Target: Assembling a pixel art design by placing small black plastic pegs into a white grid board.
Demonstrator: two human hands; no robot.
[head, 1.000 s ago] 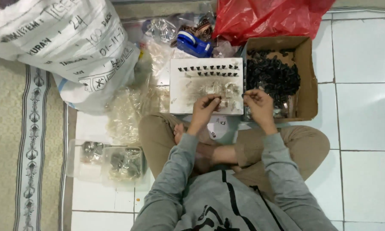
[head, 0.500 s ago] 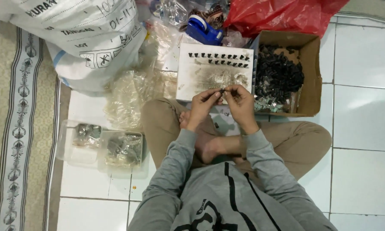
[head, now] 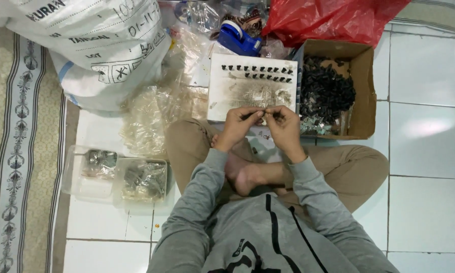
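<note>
Person sits cross-legged on the tiled floor [head: 429,167]. Left hand [head: 237,126] and right hand [head: 284,126] meet over the near edge of the white board [head: 227,96], fingertips pressed together, both pinching a small dark part [head: 262,114]; too small to identify. Two rows of small black pieces [head: 260,73] stand along the board's far edge. Cardboard box [head: 364,101] of black parts sits just right of the board. Blue tape dispenser [head: 240,38] beyond it, clear plastic trays [head: 116,174] at left.
</note>
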